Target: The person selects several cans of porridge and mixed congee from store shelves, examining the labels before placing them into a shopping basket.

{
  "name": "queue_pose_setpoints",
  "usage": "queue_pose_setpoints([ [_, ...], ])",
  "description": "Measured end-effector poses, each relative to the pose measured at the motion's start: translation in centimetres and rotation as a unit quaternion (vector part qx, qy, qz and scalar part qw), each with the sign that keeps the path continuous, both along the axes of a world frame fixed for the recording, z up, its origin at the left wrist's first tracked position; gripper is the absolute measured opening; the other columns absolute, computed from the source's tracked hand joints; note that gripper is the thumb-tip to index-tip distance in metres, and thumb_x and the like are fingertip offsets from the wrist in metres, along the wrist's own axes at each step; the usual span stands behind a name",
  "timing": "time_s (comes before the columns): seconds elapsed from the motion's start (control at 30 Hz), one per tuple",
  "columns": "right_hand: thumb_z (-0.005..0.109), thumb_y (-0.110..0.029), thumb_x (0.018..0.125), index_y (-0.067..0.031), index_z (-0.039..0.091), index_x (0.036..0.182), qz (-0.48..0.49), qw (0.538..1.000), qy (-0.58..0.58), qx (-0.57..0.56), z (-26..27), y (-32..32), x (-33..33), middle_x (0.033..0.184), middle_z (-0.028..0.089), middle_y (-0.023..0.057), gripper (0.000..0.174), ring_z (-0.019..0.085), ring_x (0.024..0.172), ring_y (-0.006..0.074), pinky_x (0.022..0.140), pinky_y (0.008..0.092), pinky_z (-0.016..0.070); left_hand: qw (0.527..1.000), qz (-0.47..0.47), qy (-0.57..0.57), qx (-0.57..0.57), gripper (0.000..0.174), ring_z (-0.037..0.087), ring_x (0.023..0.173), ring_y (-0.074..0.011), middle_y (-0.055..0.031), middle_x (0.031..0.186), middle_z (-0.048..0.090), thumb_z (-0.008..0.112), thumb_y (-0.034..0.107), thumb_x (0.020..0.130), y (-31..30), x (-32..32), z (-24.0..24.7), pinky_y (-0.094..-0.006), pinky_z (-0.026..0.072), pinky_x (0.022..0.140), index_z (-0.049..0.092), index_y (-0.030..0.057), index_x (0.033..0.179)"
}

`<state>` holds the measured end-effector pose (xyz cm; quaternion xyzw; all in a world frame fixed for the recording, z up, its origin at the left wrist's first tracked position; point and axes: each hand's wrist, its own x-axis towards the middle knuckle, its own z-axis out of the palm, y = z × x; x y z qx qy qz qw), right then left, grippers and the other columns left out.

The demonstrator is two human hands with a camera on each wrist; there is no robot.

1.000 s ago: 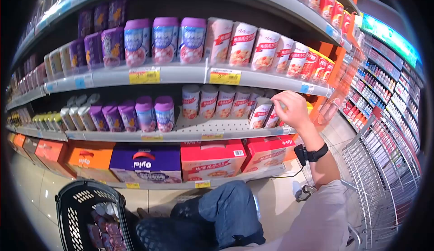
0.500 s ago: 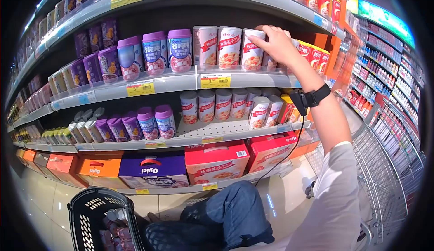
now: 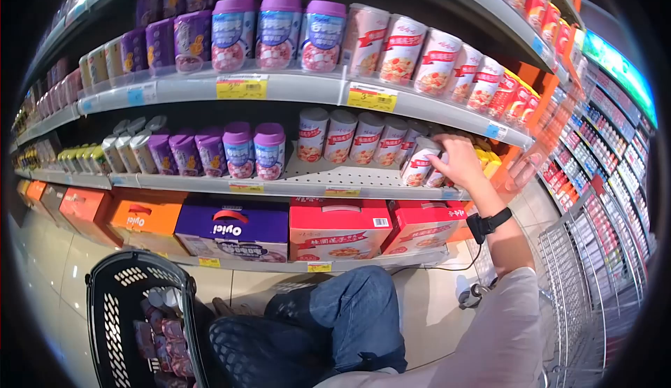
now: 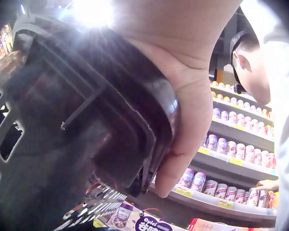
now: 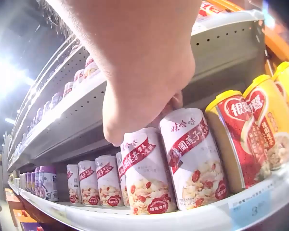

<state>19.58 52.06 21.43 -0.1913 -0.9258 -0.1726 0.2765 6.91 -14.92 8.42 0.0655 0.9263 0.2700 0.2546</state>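
On the lower shelf, the right hand reaches in from the right and pinches the top of a white-and-red can. Seen from the right wrist, the hand has its thumb at the left of that can, the other fingertips behind its top; a similar can stands beside it. The left hand curls round the rim of a black basket in the left wrist view; the head view does not show this hand. Purple packs lie in the basket.
Above runs a shelf of purple-lidded jars and white cans. Boxes line the bottom shelf. Yellow-lidded cans stand right of the hand. A wire cart is at the right, the seated person's jeans below.
The right hand has come down from a can on the upper shelf to one on the lower shelf. The head view has shifted; the cans' arrangement looks the same.
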Motion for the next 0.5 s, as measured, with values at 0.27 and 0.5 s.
queue_pose_setpoints([
  [0.27, 0.072, -0.03, 0.089, 0.0063, 0.062, 0.127, -0.016, 0.994, -0.018, -0.107, -1.6, 4.2, -0.6, 0.122, 0.066, 0.0264, 0.054, 0.064, 0.115, 0.0387, 0.102, 0.0443, 0.048, 0.996, 0.036, 0.064, 0.05, 0.072, 0.061, 0.11, -0.045, -0.0256, 0.117, 0.065, 0.074, 0.018, 0.082, -1.5, -0.7, -3.5, -0.0482, 0.0504, 0.092, 0.044, 0.0043, 0.146],
  [0.5, 0.075, -0.044, 0.087, -0.0001, 0.062, 0.131, -0.111, 0.992, -0.055, -0.033, -2.0, 9.1, -1.5, 0.129, 0.065, 0.0231, 0.063, 0.061, 0.12, 0.0371, 0.104, 0.0434, 0.0449, 0.994, 0.041, 0.073, 0.07, 0.063, 0.064, 0.105, -0.041, -0.0233, 0.114, 0.066, 0.071, 0.028, 0.088, -2.4, 0.1, -3.5, -0.0468, 0.052, 0.09, 0.046, 0.0011, 0.14],
])
